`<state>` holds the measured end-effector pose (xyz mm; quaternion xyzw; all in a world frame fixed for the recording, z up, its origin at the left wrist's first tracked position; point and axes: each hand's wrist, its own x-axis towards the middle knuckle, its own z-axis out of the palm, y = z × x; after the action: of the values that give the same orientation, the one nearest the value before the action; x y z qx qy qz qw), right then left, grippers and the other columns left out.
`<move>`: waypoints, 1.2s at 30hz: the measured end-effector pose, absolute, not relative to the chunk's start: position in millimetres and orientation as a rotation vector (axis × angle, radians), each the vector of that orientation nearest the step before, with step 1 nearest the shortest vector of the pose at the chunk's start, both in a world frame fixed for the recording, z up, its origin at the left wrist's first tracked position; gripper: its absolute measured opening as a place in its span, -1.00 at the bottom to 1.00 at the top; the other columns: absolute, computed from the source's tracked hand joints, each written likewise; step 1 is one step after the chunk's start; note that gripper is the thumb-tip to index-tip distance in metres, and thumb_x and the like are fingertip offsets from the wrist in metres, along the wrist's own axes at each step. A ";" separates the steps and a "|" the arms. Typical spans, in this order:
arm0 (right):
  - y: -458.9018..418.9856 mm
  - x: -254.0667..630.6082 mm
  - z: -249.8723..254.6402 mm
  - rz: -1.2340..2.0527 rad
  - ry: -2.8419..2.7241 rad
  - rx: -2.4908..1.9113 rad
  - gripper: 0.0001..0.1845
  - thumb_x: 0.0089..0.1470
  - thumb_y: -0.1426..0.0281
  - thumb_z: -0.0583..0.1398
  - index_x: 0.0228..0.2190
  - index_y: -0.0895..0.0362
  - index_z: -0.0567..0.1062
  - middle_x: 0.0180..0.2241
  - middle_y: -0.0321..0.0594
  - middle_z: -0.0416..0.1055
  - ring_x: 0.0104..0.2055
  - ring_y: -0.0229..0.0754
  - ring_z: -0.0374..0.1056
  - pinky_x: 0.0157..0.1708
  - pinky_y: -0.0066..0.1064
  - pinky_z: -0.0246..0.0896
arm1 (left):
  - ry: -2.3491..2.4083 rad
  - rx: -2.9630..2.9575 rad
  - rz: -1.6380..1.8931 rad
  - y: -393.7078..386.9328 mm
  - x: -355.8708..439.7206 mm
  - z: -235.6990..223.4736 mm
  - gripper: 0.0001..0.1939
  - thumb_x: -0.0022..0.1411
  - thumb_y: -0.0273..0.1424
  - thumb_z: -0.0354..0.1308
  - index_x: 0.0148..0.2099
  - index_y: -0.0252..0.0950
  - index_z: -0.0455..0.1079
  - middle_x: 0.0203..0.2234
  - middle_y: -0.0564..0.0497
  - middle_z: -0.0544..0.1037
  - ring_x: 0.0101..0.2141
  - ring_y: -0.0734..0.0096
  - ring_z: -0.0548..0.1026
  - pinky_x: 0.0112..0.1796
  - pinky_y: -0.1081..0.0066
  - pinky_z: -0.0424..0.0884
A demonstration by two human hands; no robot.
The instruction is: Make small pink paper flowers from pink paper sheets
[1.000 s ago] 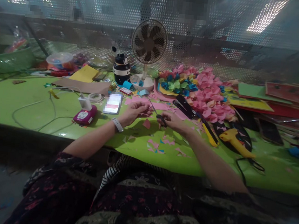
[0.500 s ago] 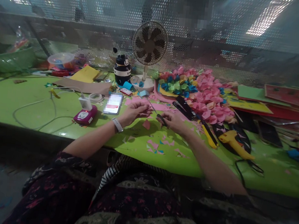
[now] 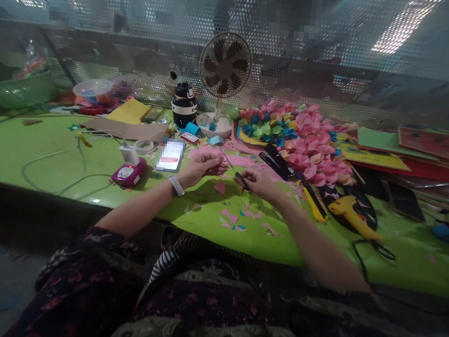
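Observation:
My right hand [image 3: 260, 183] is closed around the dark handles of a pair of scissors [image 3: 241, 180]. Their thin blades point away and to the left, towards the fingertips of my left hand [image 3: 203, 167]. Thumb and fingers of that left hand are pinched together; whatever is between them is too small to make out. A white watch band [image 3: 176, 185] circles the left wrist. Below the hands, pink and blue paper scraps [image 3: 235, 220] lie scattered on the green table [image 3: 203, 225]. Just beyond the hands is some flat pink paper [image 3: 241, 161].
A phone [image 3: 170, 156] and a purple power adapter [image 3: 129, 173] with cables lie left. Behind stand a fan [image 3: 225, 65] and a dark bottle [image 3: 184, 106]. On the right are folded paper pieces [image 3: 310, 139], a stapler [image 3: 276, 163], a yellow cutter [image 3: 315, 203] and a yellow glue gun [image 3: 352, 217].
Both hands stay in nearly the same place. The left fingers have shifted slightly, and the scissors remain in my right hand.

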<state>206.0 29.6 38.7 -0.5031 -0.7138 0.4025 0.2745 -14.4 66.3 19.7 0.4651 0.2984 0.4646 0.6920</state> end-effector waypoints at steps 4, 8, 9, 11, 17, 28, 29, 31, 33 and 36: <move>28.9 205.4 41.7 1.077 -1.926 -1.349 -0.34 -0.19 -0.27 0.24 -0.50 0.10 0.37 -0.56 -0.30 0.34 -0.52 -0.28 0.19 -0.54 -0.41 0.01 | 0.676 1.020 1.044 67.6 -15.4 20.6 -0.77 0.14 -0.35 0.40 -0.25 -0.41 0.49 -0.38 -0.09 0.66 -0.35 0.42 0.63 -0.25 0.43 0.53; 27.6 204.7 43.0 1.105 -1.909 -1.353 -0.35 -0.20 -0.26 0.25 -0.52 0.09 0.36 -0.59 -0.30 0.35 -0.54 -0.27 0.20 -0.54 -0.40 0.01 | 0.732 1.017 1.058 67.0 -15.7 23.6 -0.78 0.18 -0.34 0.36 -0.23 -0.39 0.48 -0.36 -0.08 0.66 -0.34 0.42 0.64 -0.23 0.41 0.53; 27.6 204.8 42.7 1.113 -1.904 -1.358 -0.35 -0.20 -0.26 0.25 -0.52 0.09 0.36 -0.59 -0.30 0.35 -0.55 -0.27 0.20 -0.55 -0.40 0.01 | 0.733 1.026 1.055 66.9 -15.7 24.0 -0.78 0.18 -0.33 0.37 -0.24 -0.39 0.48 -0.37 -0.08 0.66 -0.36 0.43 0.63 -0.23 0.41 0.53; 27.8 205.4 41.7 1.115 -1.899 -1.370 -0.35 -0.19 -0.25 0.25 -0.51 0.10 0.37 -0.59 -0.30 0.36 -0.56 -0.29 0.17 -0.56 -0.41 -0.01 | 0.721 1.052 1.039 67.2 -15.9 23.7 -0.76 0.16 -0.32 0.38 -0.26 -0.40 0.47 -0.40 -0.08 0.65 -0.38 0.44 0.63 -0.22 0.40 0.53; 28.4 207.1 42.4 1.088 -1.926 -1.379 -0.32 -0.21 -0.28 0.24 -0.51 0.11 0.38 -0.56 -0.28 0.36 -0.53 -0.27 0.19 -0.53 -0.40 0.01 | 0.698 1.103 1.002 69.5 -17.9 21.8 -0.69 0.09 -0.29 0.43 -0.27 -0.42 0.48 -0.41 -0.10 0.65 -0.41 0.43 0.62 -0.25 0.40 0.53; 28.6 207.6 42.6 1.118 -1.918 -1.398 -0.35 -0.19 -0.25 0.25 -0.49 0.11 0.38 -0.58 -0.29 0.37 -0.55 -0.29 0.19 -0.55 -0.42 -0.02 | 0.748 1.175 0.987 70.1 -19.6 21.3 -0.65 0.07 -0.22 0.43 -0.24 -0.38 0.48 -0.36 -0.11 0.66 -0.35 0.36 0.64 -0.24 0.37 0.53; 28.2 207.4 43.3 1.123 -1.918 -1.401 -0.35 -0.18 -0.25 0.25 -0.49 0.11 0.38 -0.57 -0.29 0.38 -0.56 -0.29 0.18 -0.55 -0.42 -0.03 | 0.743 1.183 0.974 70.0 -19.7 20.8 -0.64 0.06 -0.21 0.43 -0.24 -0.39 0.48 -0.37 -0.11 0.66 -0.36 0.36 0.64 -0.25 0.37 0.53; 27.2 206.8 44.8 1.128 -1.925 -1.400 -0.37 -0.16 -0.23 0.24 -0.49 0.10 0.37 -0.57 -0.29 0.38 -0.55 -0.29 0.18 -0.55 -0.42 -0.02 | 0.728 1.203 0.950 69.6 -20.3 20.1 -0.61 0.04 -0.19 0.44 -0.25 -0.39 0.48 -0.39 -0.10 0.65 -0.36 0.36 0.63 -0.25 0.36 0.54; 26.4 206.4 46.0 1.140 -1.933 -1.401 -0.38 -0.13 -0.22 0.24 -0.49 0.10 0.37 -0.56 -0.28 0.39 -0.54 -0.28 0.19 -0.54 -0.41 -0.01 | 0.717 1.225 0.933 69.2 -21.0 19.6 -0.59 0.02 -0.17 0.45 -0.24 -0.39 0.48 -0.39 -0.10 0.65 -0.37 0.36 0.63 -0.26 0.36 0.54; 27.3 206.5 45.4 1.166 -1.934 -1.409 -0.39 -0.12 -0.23 0.23 -0.48 0.09 0.37 -0.55 -0.27 0.39 -0.53 -0.26 0.20 -0.52 -0.40 0.01 | 0.708 1.242 0.936 69.1 -21.5 18.8 -0.56 0.00 -0.15 0.45 -0.23 -0.39 0.48 -0.38 -0.10 0.65 -0.37 0.35 0.63 -0.30 0.37 0.53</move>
<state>206.5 27.3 45.4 -0.5141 -0.7058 0.4256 0.2374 -21.5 69.1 18.8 0.5483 0.3125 0.4129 0.6566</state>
